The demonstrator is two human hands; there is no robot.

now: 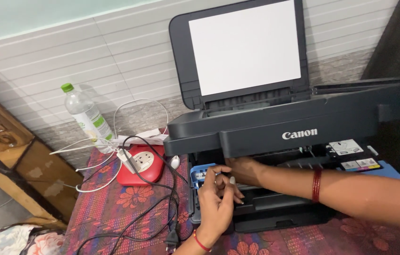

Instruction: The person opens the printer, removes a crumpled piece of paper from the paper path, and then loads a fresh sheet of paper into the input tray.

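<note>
From the head camera, both hands reach into the open front of a black printer (275, 127) on a table (129, 208) with a flowery cloth. The left hand (216, 200) pinches a small blue part (203, 174) at the printer's left inner side. The right hand (242, 170) sits just behind it, fingers tucked inside; I cannot tell what it holds. A red socket box (145, 165) and a bottle (86, 115) stand to the left.

A black printer (275, 137) stands with its scanner lid raised upright and its front body lifted open; a small blue cartridge holder (201, 175) shows at the opening's left end
</note>
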